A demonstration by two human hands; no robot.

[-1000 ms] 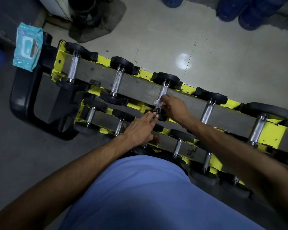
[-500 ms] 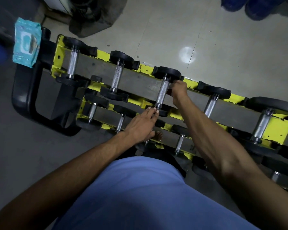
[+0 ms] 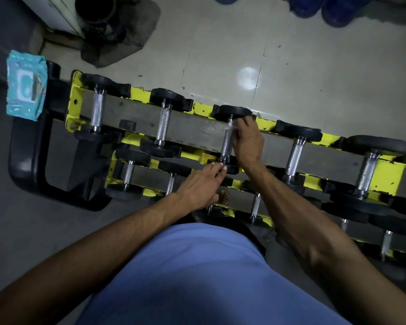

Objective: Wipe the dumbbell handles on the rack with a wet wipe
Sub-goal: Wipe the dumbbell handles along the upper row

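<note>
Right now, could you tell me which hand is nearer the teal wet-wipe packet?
Left. The left hand sits right of the teal wet-wipe packet; the right hand is farther right, gripping a chrome dumbbell handle.

Dumbbells (image 3: 164,123) in rows across the rack (image 3: 138,91); wipe pack (image 3: 25,84) apparently on its left end.

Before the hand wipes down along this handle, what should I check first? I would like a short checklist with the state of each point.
1. The wipe is pinched in the right hand: ok.
2. The wipe touches the handle of the third top-row dumbbell, at its far end: ok.
3. The left hand rests straight fingers on that dumbbell's near end: ok.
4. The wipe is wet enough: cannot tell.
5. The next handle to the right is uncovered: ok.
</note>
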